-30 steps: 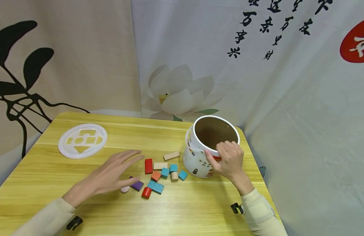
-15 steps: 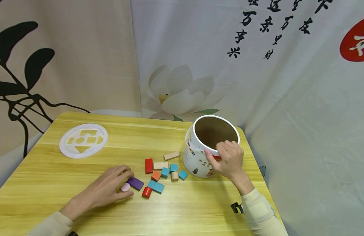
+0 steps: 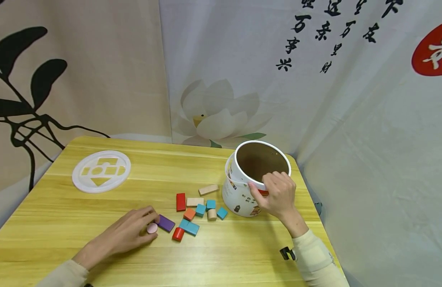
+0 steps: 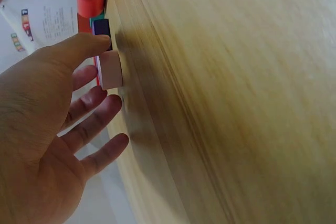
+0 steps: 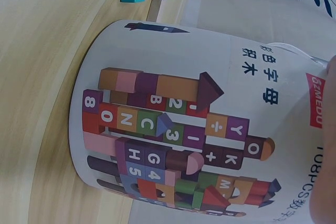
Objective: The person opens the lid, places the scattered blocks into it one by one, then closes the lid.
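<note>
My left hand (image 3: 129,233) is low over the table, its bent fingers and thumb around a small pink cylinder block (image 3: 152,228). In the left wrist view the thumb and the spread fingers lie on either side of the pink block (image 4: 110,70), and a firm pinch is not visible. A purple rectangular block (image 3: 166,223) lies just beyond the fingertips. On the right, my right hand (image 3: 276,195) grips the near rim of a white printed bucket (image 3: 239,199), thumb outside and fingers curled over the edge. The right wrist view shows the bucket's picture-covered side (image 5: 178,129).
Several loose blocks lie between the hands, among them a red rectangular one (image 3: 180,202), a red cylinder (image 3: 178,234), a blue one (image 3: 189,227) and a plain wooden one (image 3: 208,189). A white disc with cut-out shapes (image 3: 79,177) lies at the table's (image 3: 163,159) back left.
My left hand has come down and back to the left, its fingers drawing in around the pink cylinder block. The right hand and the bucket have stayed in place.
</note>
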`<state>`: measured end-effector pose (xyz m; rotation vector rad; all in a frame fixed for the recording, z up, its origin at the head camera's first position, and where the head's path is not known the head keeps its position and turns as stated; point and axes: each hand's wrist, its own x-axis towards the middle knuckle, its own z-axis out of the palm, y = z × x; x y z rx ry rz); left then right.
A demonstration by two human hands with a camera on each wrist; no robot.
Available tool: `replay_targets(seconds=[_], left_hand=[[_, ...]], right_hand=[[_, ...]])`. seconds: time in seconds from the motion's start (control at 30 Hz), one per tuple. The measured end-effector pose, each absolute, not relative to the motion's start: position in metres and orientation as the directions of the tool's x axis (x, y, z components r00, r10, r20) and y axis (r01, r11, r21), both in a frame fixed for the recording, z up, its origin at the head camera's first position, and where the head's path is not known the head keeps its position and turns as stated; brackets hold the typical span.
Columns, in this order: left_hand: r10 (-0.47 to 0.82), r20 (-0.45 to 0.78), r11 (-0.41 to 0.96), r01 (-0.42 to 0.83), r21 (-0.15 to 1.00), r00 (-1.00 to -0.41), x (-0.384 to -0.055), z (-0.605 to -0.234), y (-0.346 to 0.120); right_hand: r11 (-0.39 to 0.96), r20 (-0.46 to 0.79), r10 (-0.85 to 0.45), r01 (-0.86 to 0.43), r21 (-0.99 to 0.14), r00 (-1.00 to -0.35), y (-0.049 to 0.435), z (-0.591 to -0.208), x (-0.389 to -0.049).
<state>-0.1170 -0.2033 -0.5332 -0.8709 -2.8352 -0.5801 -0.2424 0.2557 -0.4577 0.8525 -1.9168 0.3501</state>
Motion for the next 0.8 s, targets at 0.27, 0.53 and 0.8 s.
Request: replay_targets(seconds=[0.27,0.53,0.8], left_hand=[[0.502,0.235,0.742,0.555,0.376,-0.832,-0.119,-0.537,-0.2028],[0.486,0.228,0.741,0.536,0.404,-0.844,-0.1201,-0.5384,-0.2017],[0.464,0.198,0.759,0.502,0.413,-0.864,-0.12,-0.5349,-0.2059]], right_hand=[[0.709,0.87,-0.409,-0.696,0.113,-0.275,0.2554,-0.4579,-0.2425],[0.706,0.871,-0.41,-0.699,0.114,-0.272,0.2545,-0.4567,-0.2423],[0.703,0.874,-0.41,-0.701,0.121,-0.26,0.2538,-0.456,-0.2425]])
